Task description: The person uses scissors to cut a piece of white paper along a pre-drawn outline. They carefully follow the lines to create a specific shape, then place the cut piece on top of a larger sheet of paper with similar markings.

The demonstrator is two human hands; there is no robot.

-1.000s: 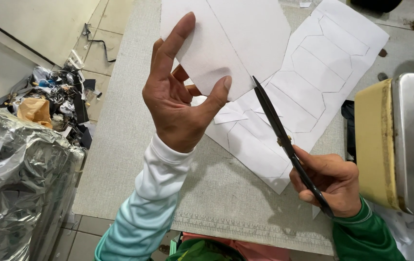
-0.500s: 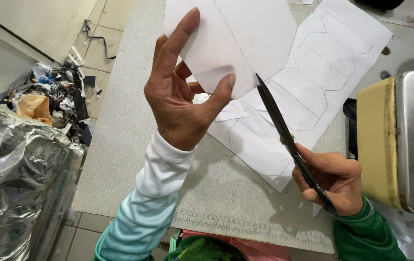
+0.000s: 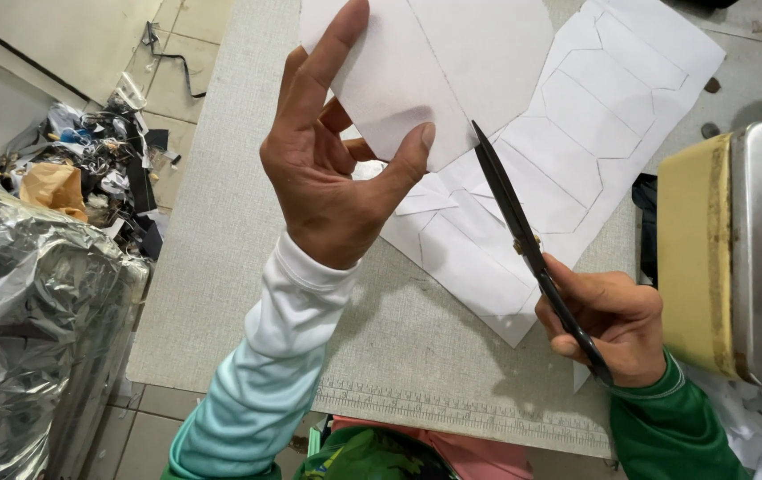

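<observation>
The left hand (image 3: pixel 332 173) holds a white paper sheet (image 3: pixel 439 71) raised, pinched between thumb and fingers. The right hand (image 3: pixel 612 324) grips the black scissors (image 3: pixel 514 222); their blades appear closed and point up at the sheet's lower edge. Beneath both hands, a white sheet with ruled outlines (image 3: pixel 577 133) lies flat on the grey table (image 3: pixel 230 267)

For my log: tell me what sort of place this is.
Probably a small craft or tailoring workshop: a grey cutting table with a ruled edge, white pattern paper marked with lines, black scissors, and a scrap pile on the floor.
</observation>
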